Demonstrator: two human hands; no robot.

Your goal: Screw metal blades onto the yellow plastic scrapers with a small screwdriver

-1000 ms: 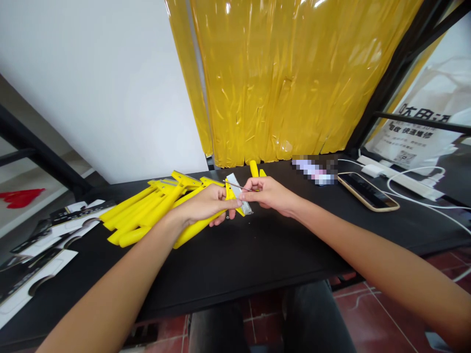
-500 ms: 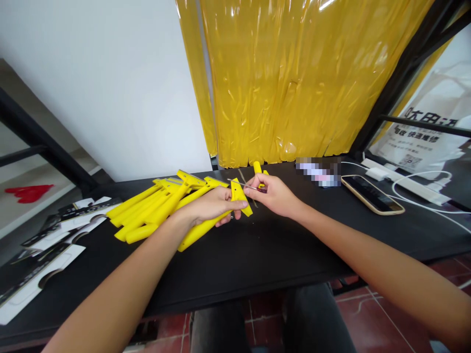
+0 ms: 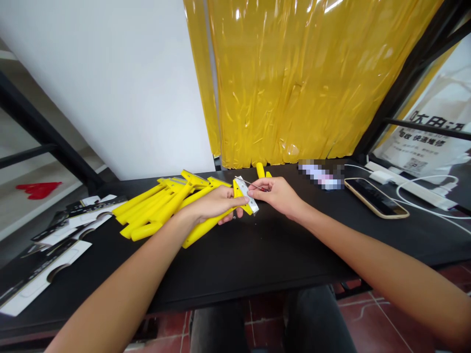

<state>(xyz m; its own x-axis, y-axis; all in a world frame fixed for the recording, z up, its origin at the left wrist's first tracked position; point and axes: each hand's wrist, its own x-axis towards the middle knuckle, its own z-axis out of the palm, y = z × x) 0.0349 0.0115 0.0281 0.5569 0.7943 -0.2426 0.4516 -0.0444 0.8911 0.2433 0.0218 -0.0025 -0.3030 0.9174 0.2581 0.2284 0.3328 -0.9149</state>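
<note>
My left hand (image 3: 217, 203) is closed around a yellow scraper (image 3: 204, 229), its thumb pressed on the head and the handle slanting down to the left. A shiny metal plate (image 3: 242, 185) lies along the scraper's head. My right hand (image 3: 277, 193) is closed on a thin screwdriver (image 3: 253, 185) whose shaft points left over the plate; its dark red grip is mostly hidden. The right fingertips are at the plate's edge, and whether they pinch it I cannot tell. Left of my hands lies a pile of yellow scrapers (image 3: 162, 203).
Another yellow handle (image 3: 260, 170) lies behind my right hand. Black-and-white card sleeves (image 3: 55, 274) are at the left. On the right are a phone (image 3: 375, 197), a white power strip (image 3: 412, 185) and cables. Yellow plastic strips (image 3: 294, 88) hang behind the black table (image 3: 279, 260).
A metal plate now lies on the scraper's head, which was bare yellow before. My right fingers have come to its edge. The view has shifted slightly.
</note>
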